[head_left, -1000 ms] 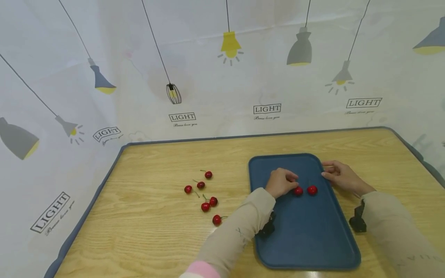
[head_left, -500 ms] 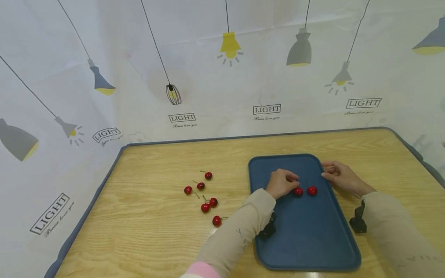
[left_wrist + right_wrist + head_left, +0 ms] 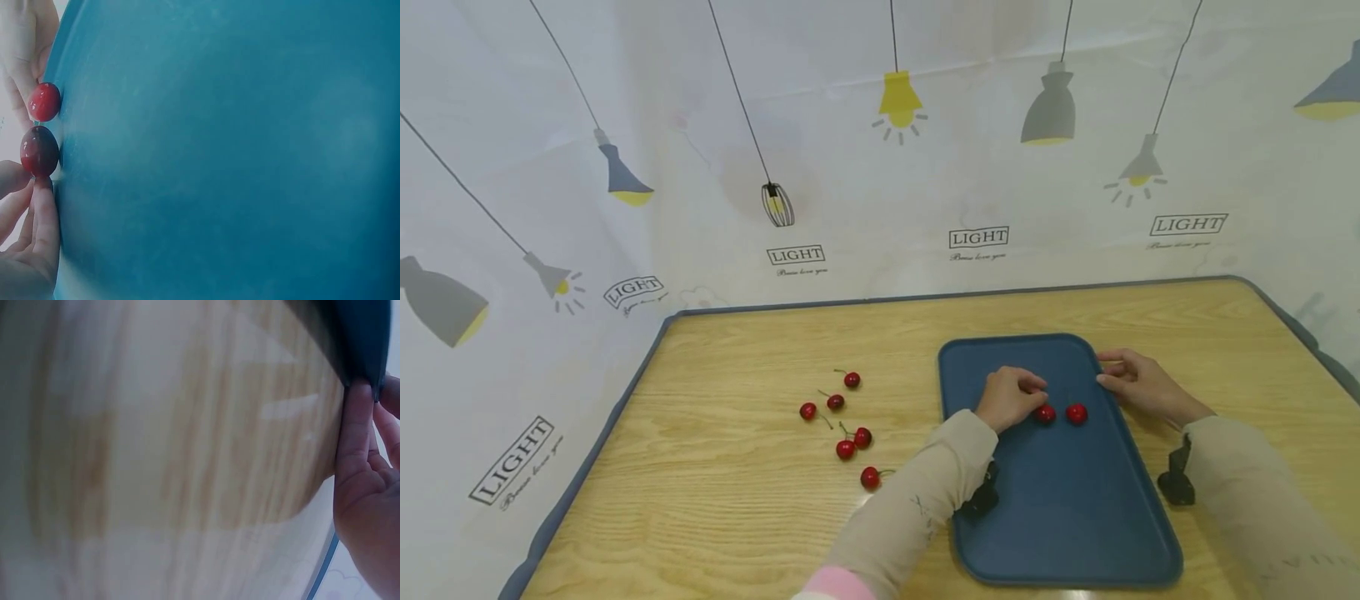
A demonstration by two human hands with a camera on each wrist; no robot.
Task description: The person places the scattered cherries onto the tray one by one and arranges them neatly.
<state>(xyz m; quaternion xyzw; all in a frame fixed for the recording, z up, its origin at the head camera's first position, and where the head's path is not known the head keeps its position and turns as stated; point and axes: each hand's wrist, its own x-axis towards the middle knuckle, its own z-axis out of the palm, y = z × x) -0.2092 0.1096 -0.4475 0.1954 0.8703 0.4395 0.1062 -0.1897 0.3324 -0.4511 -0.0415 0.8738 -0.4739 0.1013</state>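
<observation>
My left hand [image 3: 1009, 398] is over the blue tray [image 3: 1067, 517], its thumb and fingertips pinching at the stem end of a red cherry [image 3: 1044, 414]. In the left wrist view this cherry [image 3: 39, 152] sits right at the fingertips, and its stem is hidden by them. A second cherry [image 3: 1077, 414] lies on the tray just to the right. At the tray's right rim, my right hand [image 3: 1146, 387] grips the edge. The right wrist view has the tray's edge [image 3: 369, 344] between thumb and fingers of that hand [image 3: 369, 481].
Left of the tray, several stemmed cherries [image 3: 846, 450] lie scattered on the wooden table [image 3: 715, 500]. A white printed curtain [image 3: 850, 167] stands behind the table's blue edge. A black wrist mount [image 3: 981, 492] hangs below the left sleeve, over the tray.
</observation>
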